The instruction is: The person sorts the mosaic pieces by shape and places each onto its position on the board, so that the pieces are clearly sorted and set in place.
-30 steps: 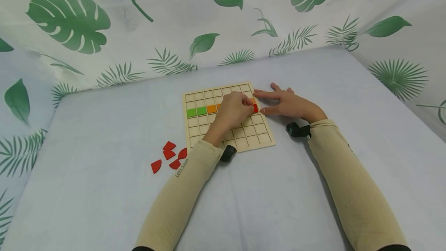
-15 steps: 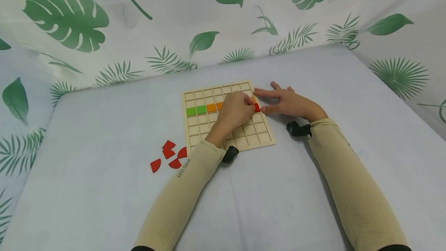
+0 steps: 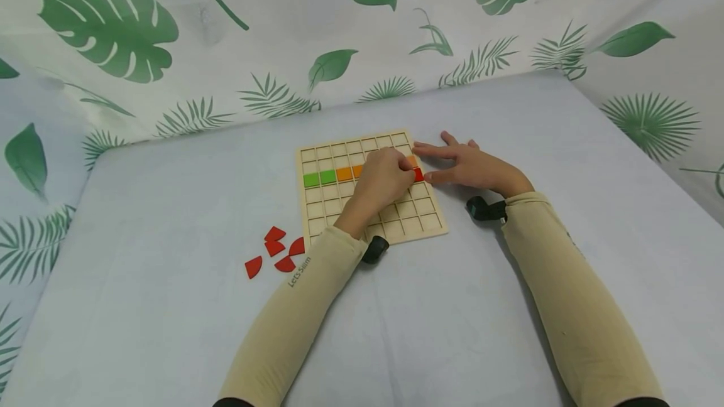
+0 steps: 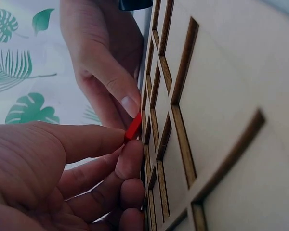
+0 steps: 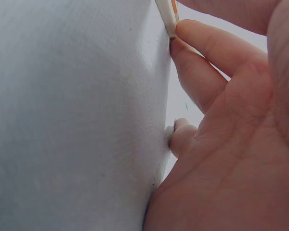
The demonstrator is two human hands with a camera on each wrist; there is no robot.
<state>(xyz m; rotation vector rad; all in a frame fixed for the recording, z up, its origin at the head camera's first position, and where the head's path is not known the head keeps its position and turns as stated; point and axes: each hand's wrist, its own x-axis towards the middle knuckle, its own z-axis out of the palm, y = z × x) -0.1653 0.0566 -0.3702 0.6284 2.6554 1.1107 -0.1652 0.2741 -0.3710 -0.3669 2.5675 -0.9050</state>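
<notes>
A pale wooden grid board [image 3: 411,226] lies on the table. My left hand [image 3: 384,178] reaches over it and pinches a red tile [image 4: 133,127] between thumb and index finger, at the board's right edge. The tile is tilted against the grid in the left wrist view. Beside that edge my right hand [image 3: 472,167] has its fingers spread, with fingertips [image 5: 185,30] at the board's side. Along one row sit green tiles [image 3: 328,176] and orange tiles [image 3: 344,173], partly hidden by the left hand. Another orange tile [image 3: 412,161] shows just above the red one.
Several loose red pieces [image 3: 253,267], some with curved edges, lie left of the board's lower corner, near the left sleeve [image 3: 300,306]. A white cloth [image 3: 158,218] covers the table. Behind it hangs a curtain [image 3: 271,30] printed with green leaves.
Over the last second the left hand has shifted very slightly to the right, still pinching the red tile. The right hand stays at the board's edge.
</notes>
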